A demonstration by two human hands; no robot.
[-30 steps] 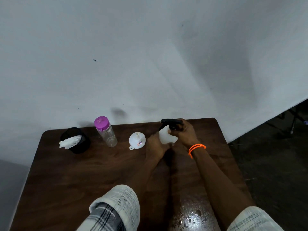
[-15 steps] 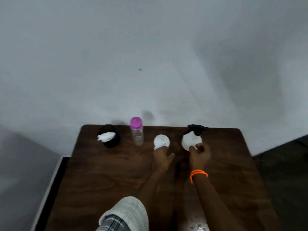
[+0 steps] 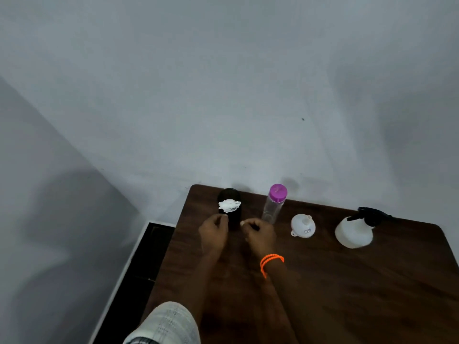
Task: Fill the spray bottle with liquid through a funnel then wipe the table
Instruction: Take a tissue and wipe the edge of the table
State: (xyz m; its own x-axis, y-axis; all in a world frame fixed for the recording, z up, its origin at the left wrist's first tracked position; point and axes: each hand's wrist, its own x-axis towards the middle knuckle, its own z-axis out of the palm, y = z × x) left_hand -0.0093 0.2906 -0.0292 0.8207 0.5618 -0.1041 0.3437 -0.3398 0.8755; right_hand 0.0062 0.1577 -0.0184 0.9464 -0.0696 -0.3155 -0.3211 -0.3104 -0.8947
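Left hand [image 3: 214, 232] and right hand [image 3: 258, 234] flank the black cup [image 3: 229, 212] holding a white cloth [image 3: 229, 205]. Whether either grips it cannot be told. Spray bottle [image 3: 354, 230] stands apart.

The whole picture is soft with motion blur, so fine detail is lost. The worktop [image 3: 347, 281] runs off the right and bottom edges; its near corners are out of view. The lower front of the black cup [image 3: 229, 194] sits behind the left hand [image 3: 213, 234] and right hand [image 3: 259, 235], and whether either grip touches it cannot be told (the fingertips blur into the dark cup). The white wad [image 3: 229, 206] in the cup is too smeared to identify. The small label on the funnel [image 3: 303, 225] is unreadable. The clear bottle [image 3: 272, 209] shows no discernible liquid level. The sleeve [image 3: 164, 324] is cut off at the bottom edge.
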